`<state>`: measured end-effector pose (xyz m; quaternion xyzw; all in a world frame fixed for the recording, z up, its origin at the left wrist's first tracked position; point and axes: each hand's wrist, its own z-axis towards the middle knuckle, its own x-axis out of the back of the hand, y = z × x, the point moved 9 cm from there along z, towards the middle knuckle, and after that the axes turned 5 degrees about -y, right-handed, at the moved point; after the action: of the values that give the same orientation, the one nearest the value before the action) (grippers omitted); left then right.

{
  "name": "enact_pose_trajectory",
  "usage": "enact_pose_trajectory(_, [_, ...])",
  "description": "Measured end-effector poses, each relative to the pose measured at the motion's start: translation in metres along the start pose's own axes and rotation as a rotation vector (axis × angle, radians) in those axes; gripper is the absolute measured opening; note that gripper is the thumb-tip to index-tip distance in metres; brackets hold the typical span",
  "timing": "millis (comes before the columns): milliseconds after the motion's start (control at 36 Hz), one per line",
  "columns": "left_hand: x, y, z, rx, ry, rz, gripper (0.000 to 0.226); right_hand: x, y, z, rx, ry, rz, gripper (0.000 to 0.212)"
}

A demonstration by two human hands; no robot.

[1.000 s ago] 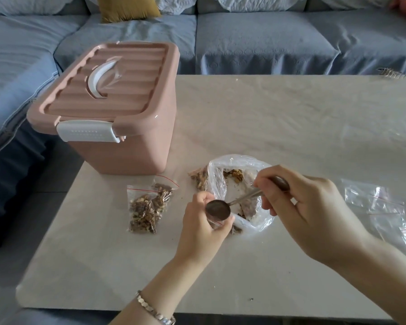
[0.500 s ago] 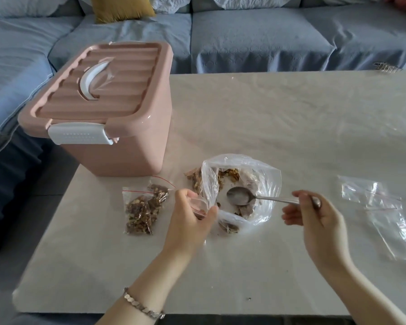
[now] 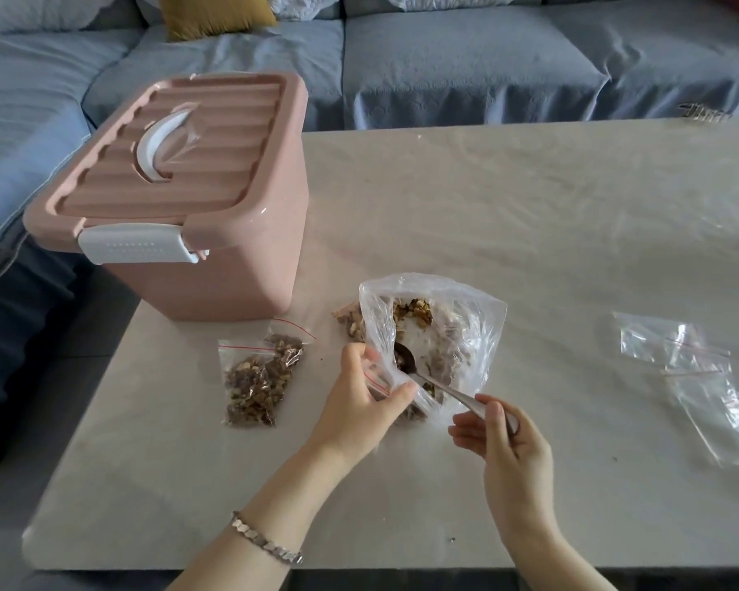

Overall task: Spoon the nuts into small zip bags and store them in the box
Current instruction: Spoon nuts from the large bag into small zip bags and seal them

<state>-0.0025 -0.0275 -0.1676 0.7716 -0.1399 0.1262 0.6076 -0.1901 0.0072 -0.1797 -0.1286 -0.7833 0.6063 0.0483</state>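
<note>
The left hand (image 3: 361, 403) pinched a small zip bag (image 3: 380, 379) at its mouth, just beside the big bag (image 3: 434, 334) of nuts (image 3: 414, 313). The right hand (image 3: 508, 450) gripped the handle of the spoon (image 3: 427, 377), whose bowl sat inside the big bag, near its left wall. Whether the bowl carried nuts could not be told.

Two filled bags (image 3: 259, 377) lay on the counter (image 3: 487, 215) left of the hands. The box (image 3: 188, 198) stood behind them, lid on and latch down. Empty bags (image 3: 700, 368) lay well apart to the right.

Likely faults from here:
- Spillage: the small bag's mouth was narrow and held by one grip only; a tilted spoon would scatter nuts onto the counter.
- Collapse: the limp big bag could fold over the spoon during lifting.
- Storage blocked: the box remained shut, so no bag could go in.
</note>
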Motion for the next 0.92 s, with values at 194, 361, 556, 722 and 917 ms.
enact_pose_trajectory(194, [0.013,0.005,-0.006,-0.03,0.072,0.014,0.036,0.008,0.011,0.001,-0.213,0.0,0.237,0.021])
enact_pose_trajectory(361, [0.025,0.009,-0.008,-0.102,0.136,0.104,0.04,0.025,-0.014,0.01,-0.118,0.022,0.191,0.022])
enact_pose_trajectory(556, [0.023,0.009,0.001,-0.062,0.064,0.131,0.04,0.017,-0.037,0.02,0.029,0.007,-0.086,0.023])
enact_pose_trajectory(722, [0.014,0.0,0.002,-0.011,-0.028,0.093,0.042,-0.007,-0.028,0.017,-0.021,-0.09,-0.129,0.023])
enact_pose_trajectory(917, [0.022,0.001,-0.004,-0.08,0.005,0.015,0.038,0.008,-0.019,0.017,-0.15,-0.073,0.11,0.024])
